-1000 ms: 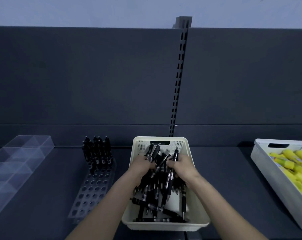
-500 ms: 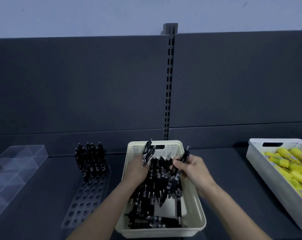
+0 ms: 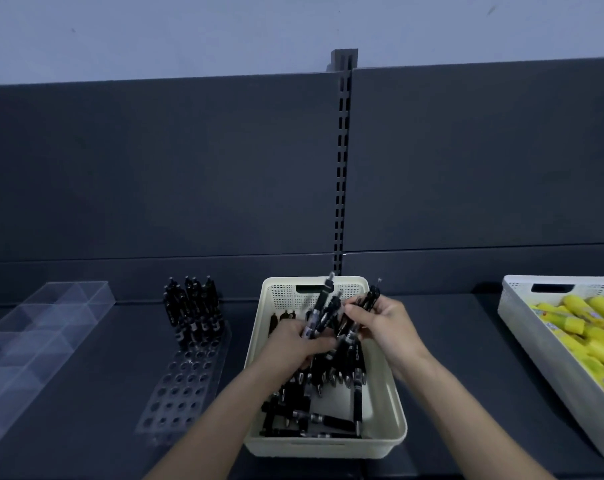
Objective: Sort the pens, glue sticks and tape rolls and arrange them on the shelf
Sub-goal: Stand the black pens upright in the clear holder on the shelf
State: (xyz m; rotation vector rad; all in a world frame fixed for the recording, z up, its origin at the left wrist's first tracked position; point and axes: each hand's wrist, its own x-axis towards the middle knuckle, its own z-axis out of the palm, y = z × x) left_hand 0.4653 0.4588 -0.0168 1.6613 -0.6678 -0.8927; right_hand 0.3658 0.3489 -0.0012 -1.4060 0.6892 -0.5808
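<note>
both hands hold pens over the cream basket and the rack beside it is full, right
No: in the head view the rack is filled only at its far end. The left hand and right hand do hold pens over the basket.

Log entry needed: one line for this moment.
left hand: grips black plastic pens | right hand: grips more pens | over: cream perforated plastic basket

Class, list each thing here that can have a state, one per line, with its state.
Left hand: grips several pens.
Right hand: grips several pens.
Cream basket: part full of loose pens.
Rack: back rows filled, front holes empty.
White basket: holds glue sticks.
Clear tray: nothing seen inside.
</note>
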